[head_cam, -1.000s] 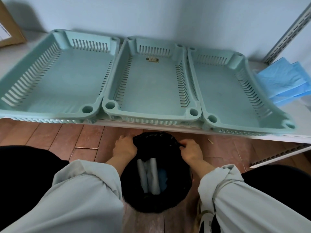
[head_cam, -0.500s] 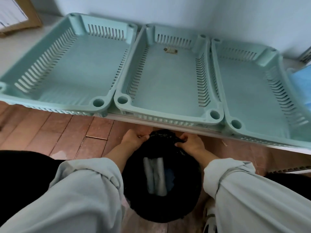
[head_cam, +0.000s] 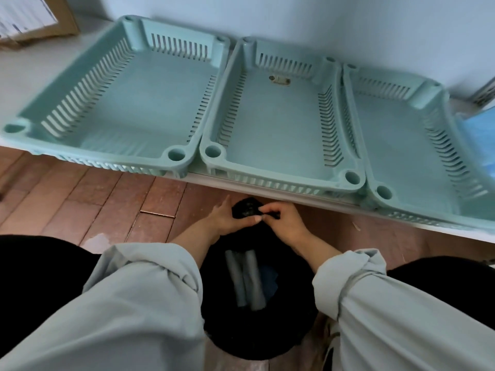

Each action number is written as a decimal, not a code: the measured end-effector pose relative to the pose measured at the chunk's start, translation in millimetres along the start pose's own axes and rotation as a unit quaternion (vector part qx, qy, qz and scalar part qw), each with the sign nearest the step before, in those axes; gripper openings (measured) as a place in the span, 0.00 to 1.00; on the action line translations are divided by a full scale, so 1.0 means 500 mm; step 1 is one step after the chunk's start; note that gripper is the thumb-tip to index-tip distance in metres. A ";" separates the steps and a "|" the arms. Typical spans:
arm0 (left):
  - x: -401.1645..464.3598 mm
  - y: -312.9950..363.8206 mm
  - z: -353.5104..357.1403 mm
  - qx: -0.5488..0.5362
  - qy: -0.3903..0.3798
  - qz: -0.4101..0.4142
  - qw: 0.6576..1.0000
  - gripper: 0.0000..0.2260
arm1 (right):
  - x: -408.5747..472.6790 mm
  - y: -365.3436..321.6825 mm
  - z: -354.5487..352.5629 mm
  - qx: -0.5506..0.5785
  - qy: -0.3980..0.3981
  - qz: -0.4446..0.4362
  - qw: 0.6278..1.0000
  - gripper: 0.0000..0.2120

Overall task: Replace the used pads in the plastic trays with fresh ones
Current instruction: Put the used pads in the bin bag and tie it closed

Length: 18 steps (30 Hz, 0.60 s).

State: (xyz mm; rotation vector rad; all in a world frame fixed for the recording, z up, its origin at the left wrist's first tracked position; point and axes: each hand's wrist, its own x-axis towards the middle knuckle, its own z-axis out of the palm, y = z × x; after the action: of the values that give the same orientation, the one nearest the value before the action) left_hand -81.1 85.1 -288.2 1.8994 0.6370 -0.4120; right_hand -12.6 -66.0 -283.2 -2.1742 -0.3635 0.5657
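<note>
Three pale green plastic trays stand side by side on a white shelf: left tray (head_cam: 112, 108), middle tray (head_cam: 270, 129), right tray (head_cam: 401, 145). No pad lies in any of them. Below the shelf a black bin bag (head_cam: 257, 311) sits on the floor between my knees, with rolled grey-white used pads (head_cam: 245, 282) inside. My left hand (head_cam: 230, 218) and my right hand (head_cam: 284, 218) meet at the bag's far rim, both pinching gathered black plastic. A stack of blue fresh pads (head_cam: 482, 135) shows at the far right.
A cardboard box (head_cam: 34, 20) stands on the shelf at the far left. The floor (head_cam: 93, 199) under the shelf is red-brown wood planks. A pale wall closes off the back of the shelf. My sleeves fill the lower part of the view.
My hands have come together from the two sides of the bag's mouth to its far rim, bunching the black plastic. The view has swung to the left.
</note>
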 end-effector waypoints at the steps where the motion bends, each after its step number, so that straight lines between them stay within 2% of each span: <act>1: 0.006 0.002 -0.002 -0.004 -0.004 0.017 1.000 0.53 | -0.001 0.001 -0.002 0.001 0.009 -0.004 1.000 0.09; 4: 0.007 0.018 0.005 -0.022 -0.043 0.052 0.997 0.26 | -0.009 0.018 -0.013 -0.073 0.011 -0.023 0.997 0.08; 5: 0.009 0.022 0.010 -0.033 -0.042 0.057 0.997 0.21 | -0.014 0.023 -0.016 -0.098 0.002 -0.026 0.995 0.09; 8: 0.008 0.025 0.021 -0.087 -0.015 0.050 0.995 0.13 | -0.022 0.033 -0.022 -0.129 -0.017 -0.022 0.991 0.16; 11: 0.011 0.021 0.020 -0.097 0.071 0.062 0.991 0.01 | -0.023 0.019 -0.024 -0.020 0.014 -0.011 1.000 0.14; 12: 0.010 0.020 0.020 -0.084 0.094 0.079 0.989 0.05 | -0.020 0.016 -0.025 -0.001 0.006 0.005 1.000 0.12; 13: 0.011 0.018 0.023 -0.056 0.107 0.102 0.987 0.09 | -0.015 0.016 -0.027 -0.016 -0.008 0.013 1.000 0.16; 14: 0.006 0.020 0.025 -0.014 0.119 0.127 0.985 0.09 | -0.009 0.020 -0.029 -0.063 -0.024 0.017 0.998 0.20; 16: -0.010 0.028 0.028 0.097 0.142 0.178 0.969 0.02 | -0.006 0.030 -0.031 -0.179 -0.047 -0.008 0.983 0.24; 18: -0.019 0.036 0.034 0.193 0.174 0.223 0.939 0.08 | -0.012 0.033 -0.028 -0.264 -0.075 -0.066 0.959 0.26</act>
State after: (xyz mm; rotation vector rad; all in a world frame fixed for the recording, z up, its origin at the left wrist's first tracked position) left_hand -78.0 61.5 -276.4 2.4457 0.3407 0.1085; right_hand -9.7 -88.0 -287.1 -2.5925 -0.8144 0.6104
